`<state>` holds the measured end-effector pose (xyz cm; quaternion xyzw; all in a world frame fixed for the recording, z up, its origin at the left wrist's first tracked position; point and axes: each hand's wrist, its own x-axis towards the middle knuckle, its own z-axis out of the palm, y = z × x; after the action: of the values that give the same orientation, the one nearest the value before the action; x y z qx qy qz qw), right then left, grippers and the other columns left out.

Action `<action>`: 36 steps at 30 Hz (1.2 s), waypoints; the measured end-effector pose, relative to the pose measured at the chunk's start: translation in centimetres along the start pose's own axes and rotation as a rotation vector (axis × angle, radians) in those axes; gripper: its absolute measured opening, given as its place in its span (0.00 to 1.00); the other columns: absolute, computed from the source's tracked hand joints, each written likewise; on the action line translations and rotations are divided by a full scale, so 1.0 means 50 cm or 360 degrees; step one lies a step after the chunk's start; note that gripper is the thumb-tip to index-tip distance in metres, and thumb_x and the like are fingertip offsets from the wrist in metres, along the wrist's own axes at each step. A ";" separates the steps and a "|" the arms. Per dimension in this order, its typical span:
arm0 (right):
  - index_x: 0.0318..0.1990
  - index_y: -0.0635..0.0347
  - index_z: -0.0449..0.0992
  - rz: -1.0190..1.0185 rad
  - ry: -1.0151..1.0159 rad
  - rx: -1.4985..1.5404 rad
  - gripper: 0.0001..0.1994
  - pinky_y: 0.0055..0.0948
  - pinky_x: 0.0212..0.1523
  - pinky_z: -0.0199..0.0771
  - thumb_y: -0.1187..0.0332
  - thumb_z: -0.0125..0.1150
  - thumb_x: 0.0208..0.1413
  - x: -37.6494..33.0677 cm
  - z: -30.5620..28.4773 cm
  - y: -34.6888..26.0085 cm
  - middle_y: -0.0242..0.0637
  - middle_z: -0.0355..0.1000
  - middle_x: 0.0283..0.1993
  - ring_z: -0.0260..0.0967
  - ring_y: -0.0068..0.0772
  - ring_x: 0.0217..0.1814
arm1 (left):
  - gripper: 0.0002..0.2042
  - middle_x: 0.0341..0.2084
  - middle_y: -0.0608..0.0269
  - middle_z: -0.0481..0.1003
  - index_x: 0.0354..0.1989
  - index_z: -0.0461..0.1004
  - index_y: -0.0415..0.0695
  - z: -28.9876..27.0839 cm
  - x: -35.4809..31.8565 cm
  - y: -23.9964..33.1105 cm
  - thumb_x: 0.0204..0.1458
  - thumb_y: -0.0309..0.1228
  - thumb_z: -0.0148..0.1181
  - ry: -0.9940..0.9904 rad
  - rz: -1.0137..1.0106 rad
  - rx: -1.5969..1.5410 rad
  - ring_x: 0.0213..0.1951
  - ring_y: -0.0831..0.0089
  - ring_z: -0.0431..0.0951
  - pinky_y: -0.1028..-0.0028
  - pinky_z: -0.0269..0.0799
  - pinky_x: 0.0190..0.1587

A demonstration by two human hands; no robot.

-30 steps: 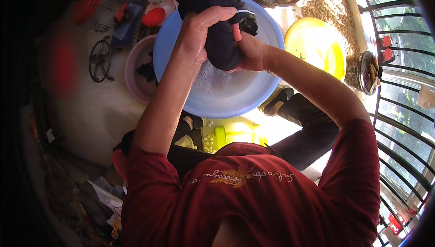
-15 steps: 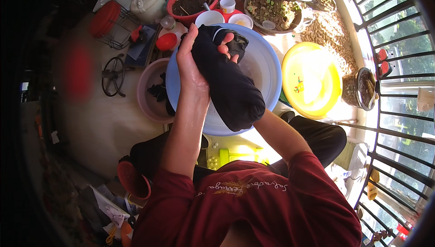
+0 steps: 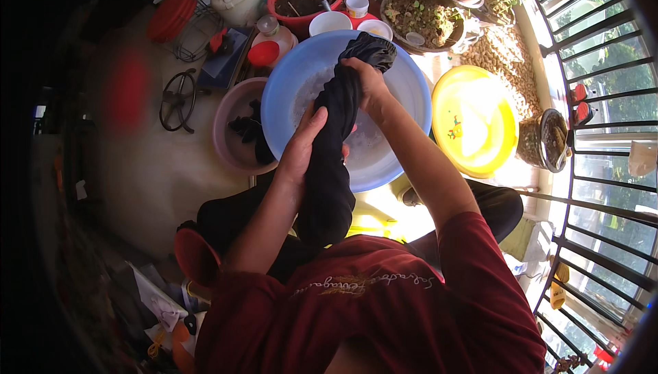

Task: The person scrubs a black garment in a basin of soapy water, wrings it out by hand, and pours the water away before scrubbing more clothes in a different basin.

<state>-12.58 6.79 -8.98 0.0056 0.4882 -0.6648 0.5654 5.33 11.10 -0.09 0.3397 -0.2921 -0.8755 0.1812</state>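
Over blue basin (image 3: 411, 93), wrung black cloth (image 3: 332, 168)

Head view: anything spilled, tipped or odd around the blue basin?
Nothing stands out. The blue basin sits level; both hands, left hand and right hand, grip the dark garment above it. No spill visible.

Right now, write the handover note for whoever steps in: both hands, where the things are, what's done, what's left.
Left hand: gripping the middle of the wet black cloth garment.
Right hand: gripping its upper end over the round blue plastic basin.
The garment is stretched into a rope between the hands, its lower end hanging toward the lap.
More dark cloth sits in the small pink plastic basin; a yellow round plastic basin sits to the right.
Done: garment lifted out.
Left: cannot tell.
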 end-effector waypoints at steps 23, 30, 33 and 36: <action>0.43 0.66 0.76 0.0201 0.0014 -0.2481 0.27 0.36 0.25 0.77 0.51 0.60 0.44 -0.089 0.000 -0.051 0.46 0.75 0.37 0.75 0.40 0.38 | 0.28 0.43 0.53 0.70 0.55 0.64 0.40 -0.100 0.220 -0.076 0.54 0.49 0.54 0.0136 0.0072 -0.0472 0.45 0.66 0.72 0.69 0.65 0.50; 0.48 0.69 0.71 -0.0118 -0.0250 -0.2817 0.29 0.40 0.52 0.68 0.49 0.50 0.49 -0.132 0.027 -0.046 0.56 0.71 0.47 0.69 0.55 0.51 | 0.29 0.50 0.61 0.67 0.56 0.61 0.43 -0.031 0.237 -0.047 0.47 0.38 0.66 0.0214 0.0357 -0.0273 0.50 0.73 0.68 0.75 0.66 0.47; 0.52 0.73 0.62 -0.0253 -0.0267 -0.2732 0.29 0.42 0.51 0.68 0.53 0.47 0.51 -0.189 0.047 -0.047 0.62 0.70 0.45 0.68 0.54 0.52 | 0.24 0.44 0.63 0.70 0.52 0.64 0.43 -0.053 0.246 -0.057 0.48 0.36 0.64 0.0102 0.0304 -0.0380 0.43 0.74 0.71 0.75 0.68 0.45; 0.51 0.72 0.62 -0.0456 -0.0499 -0.2629 0.27 0.44 0.51 0.67 0.55 0.46 0.52 -0.234 0.037 -0.051 0.62 0.70 0.45 0.69 0.54 0.49 | 0.16 0.36 0.65 0.73 0.47 0.69 0.44 -0.104 0.256 -0.044 0.49 0.33 0.60 -0.0080 0.0094 -0.0323 0.35 0.75 0.74 0.75 0.70 0.41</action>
<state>-9.27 14.01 0.19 -0.5625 0.7285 -0.1534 0.3595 -0.30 4.17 -10.86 0.2889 -0.2162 -0.9030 0.2330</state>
